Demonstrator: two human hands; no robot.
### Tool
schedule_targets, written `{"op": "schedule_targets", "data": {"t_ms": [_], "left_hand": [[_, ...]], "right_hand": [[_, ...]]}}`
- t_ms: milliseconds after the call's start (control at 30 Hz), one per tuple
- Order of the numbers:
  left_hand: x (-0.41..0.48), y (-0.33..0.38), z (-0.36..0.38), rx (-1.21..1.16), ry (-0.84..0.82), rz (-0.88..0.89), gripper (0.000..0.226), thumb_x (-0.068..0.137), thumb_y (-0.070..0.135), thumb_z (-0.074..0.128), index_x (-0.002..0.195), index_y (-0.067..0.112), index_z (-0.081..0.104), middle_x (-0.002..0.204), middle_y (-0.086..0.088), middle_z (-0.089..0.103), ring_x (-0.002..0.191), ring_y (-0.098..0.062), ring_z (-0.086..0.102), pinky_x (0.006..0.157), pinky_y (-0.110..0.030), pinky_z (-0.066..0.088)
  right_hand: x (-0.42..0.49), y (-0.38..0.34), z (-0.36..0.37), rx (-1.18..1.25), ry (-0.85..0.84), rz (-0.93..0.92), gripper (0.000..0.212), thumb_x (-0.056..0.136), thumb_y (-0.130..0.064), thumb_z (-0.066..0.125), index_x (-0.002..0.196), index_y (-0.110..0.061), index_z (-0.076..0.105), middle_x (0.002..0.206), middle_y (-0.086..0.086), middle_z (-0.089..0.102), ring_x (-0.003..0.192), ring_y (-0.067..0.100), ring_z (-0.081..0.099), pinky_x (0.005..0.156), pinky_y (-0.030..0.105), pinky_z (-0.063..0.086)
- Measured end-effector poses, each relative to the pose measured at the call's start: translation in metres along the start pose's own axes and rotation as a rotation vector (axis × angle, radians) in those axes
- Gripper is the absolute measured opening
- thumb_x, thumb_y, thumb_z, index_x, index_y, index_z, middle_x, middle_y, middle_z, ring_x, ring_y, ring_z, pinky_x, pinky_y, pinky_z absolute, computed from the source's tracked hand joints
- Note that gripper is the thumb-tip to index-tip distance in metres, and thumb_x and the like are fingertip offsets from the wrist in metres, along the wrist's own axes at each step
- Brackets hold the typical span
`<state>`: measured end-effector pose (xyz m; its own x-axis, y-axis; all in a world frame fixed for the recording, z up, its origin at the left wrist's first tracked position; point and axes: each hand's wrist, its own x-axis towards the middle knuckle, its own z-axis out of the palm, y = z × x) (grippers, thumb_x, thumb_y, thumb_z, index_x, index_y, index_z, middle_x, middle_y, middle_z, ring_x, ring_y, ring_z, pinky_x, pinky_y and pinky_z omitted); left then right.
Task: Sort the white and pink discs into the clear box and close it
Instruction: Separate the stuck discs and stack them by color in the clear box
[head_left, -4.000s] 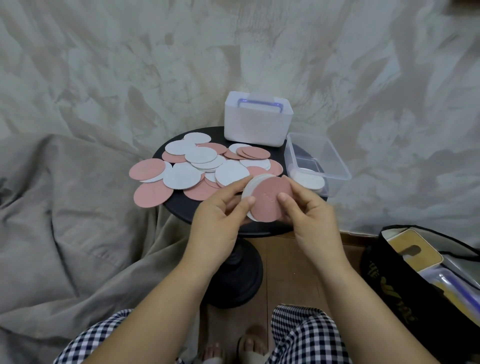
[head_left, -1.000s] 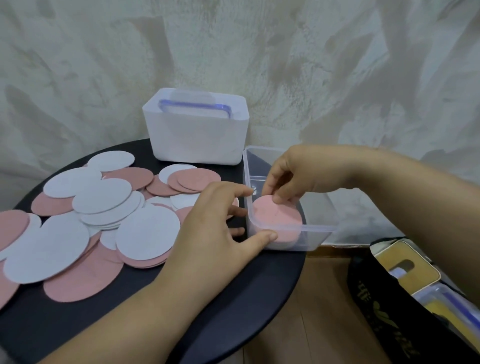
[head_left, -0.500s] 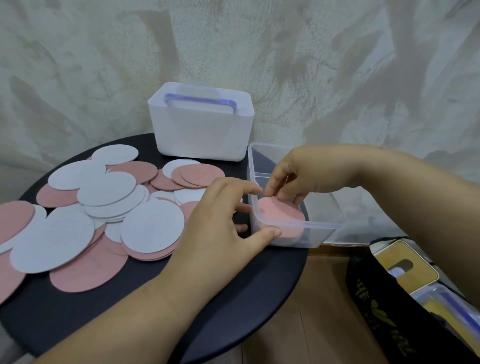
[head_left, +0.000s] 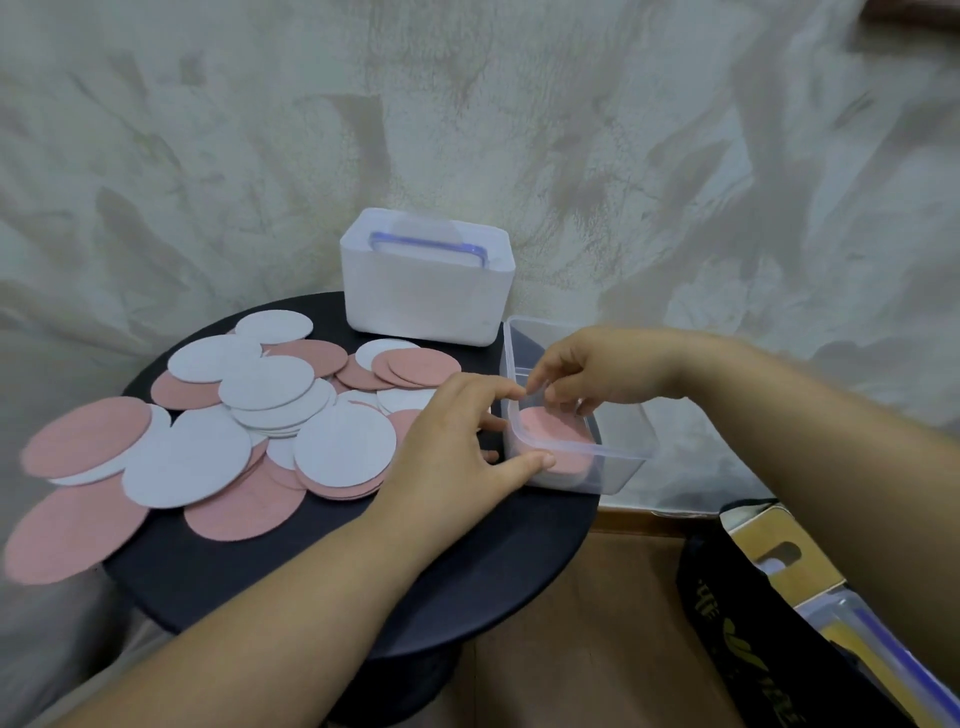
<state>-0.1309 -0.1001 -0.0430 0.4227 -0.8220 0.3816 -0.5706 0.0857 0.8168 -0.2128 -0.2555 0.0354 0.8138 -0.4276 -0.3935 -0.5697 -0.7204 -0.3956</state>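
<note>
The clear box (head_left: 618, 458) stands open at the right edge of the round black table (head_left: 415, 571). A stack of discs lies inside it with a pink disc (head_left: 551, 432) on top. My left hand (head_left: 452, 452) grips the box's near left corner, thumb on the front rim and fingers at the left wall. Over the box hovers my right hand (head_left: 597, 369), its fingertips dipping inside just above the pink disc, with nothing seen between them. Several loose white discs (head_left: 344, 447) and pink discs (head_left: 244, 505) overlap across the table's left half.
A white container (head_left: 426, 296) stands at the back of the table with a blue-rimmed lid (head_left: 426, 243) standing inside it. An open black bag (head_left: 779, 623) sits on the wooden floor at the lower right. Grey cloth lies to the left of the table.
My right hand's fingertips have lifted slightly off the pink disc, which stays in the box. My left hand keeps its hold on the box corner. The view has pulled back.
</note>
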Motion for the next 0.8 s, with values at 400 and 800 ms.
{"op": "schedule_targets", "data": {"t_ms": [400, 800], "left_hand": [[-0.050, 0.010, -0.089, 0.007, 0.178, -0.125, 0.016, 0.081, 0.019, 0.068, 0.088, 0.034, 0.066, 0.098, 0.020, 0.064, 0.092, 0.006, 0.058, 0.076, -0.008, 0.044], [-0.115, -0.048, -0.147, 0.771, 0.098, -0.335, 0.070, 0.078, 0.059, 0.035, 0.128, 0.012, 0.053, 0.138, -0.015, 0.044, 0.131, -0.035, 0.034, 0.110, -0.045, 0.022]], "right_hand": [[-0.051, -0.065, 0.029, 0.281, 0.331, -0.257, 0.014, 0.090, -0.019, 0.058, 0.099, -0.026, 0.067, 0.098, -0.003, 0.069, 0.092, 0.014, 0.065, 0.087, 0.028, 0.053], [-0.003, -0.121, 0.146, -0.096, 0.353, -0.450, 0.037, 0.091, -0.033, 0.053, 0.128, -0.028, 0.053, 0.145, -0.006, 0.035, 0.135, 0.009, 0.025, 0.108, 0.023, 0.022]]}}
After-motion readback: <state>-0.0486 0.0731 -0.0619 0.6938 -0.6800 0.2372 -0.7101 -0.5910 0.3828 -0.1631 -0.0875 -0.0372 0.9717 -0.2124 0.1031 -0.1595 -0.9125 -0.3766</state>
